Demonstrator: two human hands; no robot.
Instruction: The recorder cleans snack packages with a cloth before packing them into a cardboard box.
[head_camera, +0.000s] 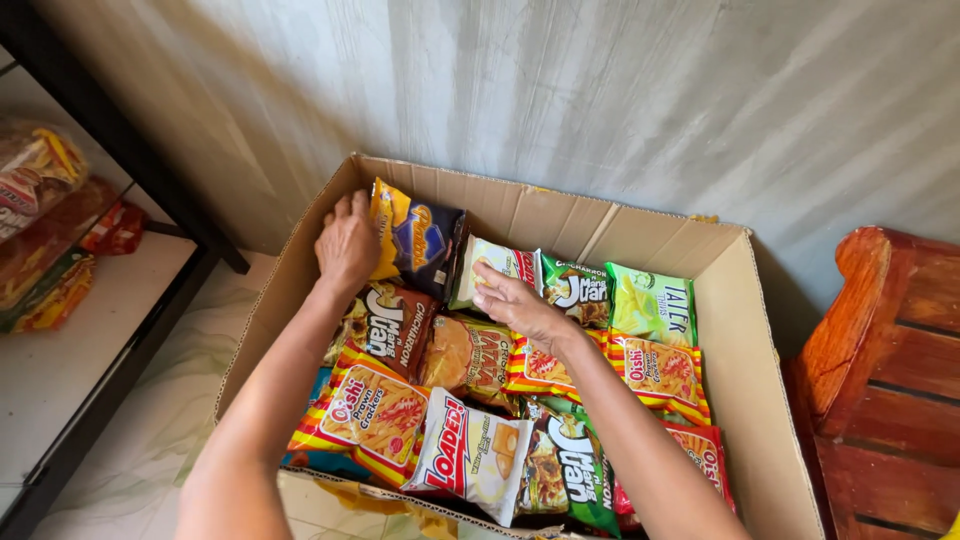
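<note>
- Your left hand (347, 243) pinches the dark blue bag (418, 238) at the box's (745, 400) ten o'clock; grip its edge gently.
- Your right hand (515, 305), fingers apart, rests flat on the pale bag (497, 262) at twelve; press lightly.

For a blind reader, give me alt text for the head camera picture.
Two bare hands reach into an open cardboard box packed with colourful snack bags: the left hand grips a dark blue bag, the right hand rests on a pale bag.

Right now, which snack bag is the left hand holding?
The left hand holds the dark blue and orange bag in the cardboard box's back left corner. It stands upright against the wall; the others lie flatter.
</note>
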